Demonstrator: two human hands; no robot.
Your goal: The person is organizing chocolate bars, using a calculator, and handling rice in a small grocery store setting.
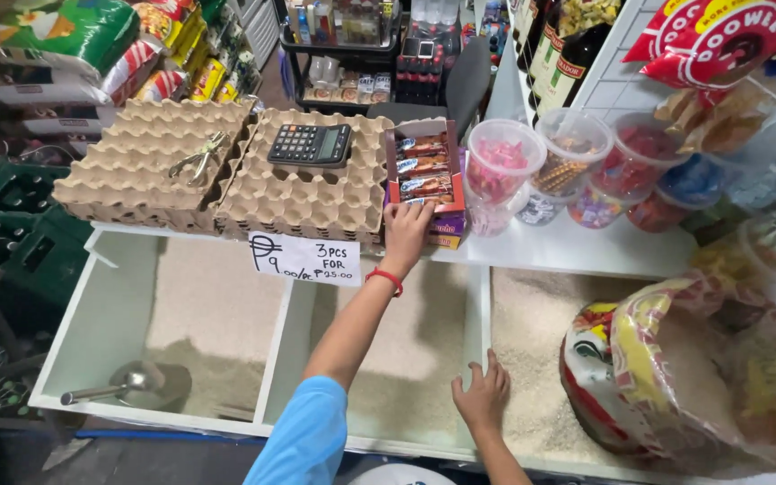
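Note:
My left hand (406, 232), with a red band on the wrist and a blue sleeve, reaches forward over the middle rice bin (406, 359). Its fingers curl over the front edge of an open cardboard box of wrapped snack bars (422, 166) on the white counter. My right hand (482, 400) lies palm down, fingers spread, on the white divider (480, 314) between the middle and right rice bins, holding nothing.
Two stacks of egg trays (150, 162) sit left of the box, one carrying a black calculator (310, 144), the other metal tongs (198, 160). Clear candy tubs (503, 160) stand to the right. A handwritten price card (305, 259), a metal scoop (123, 384) and an open rice sack (675, 368) are nearby.

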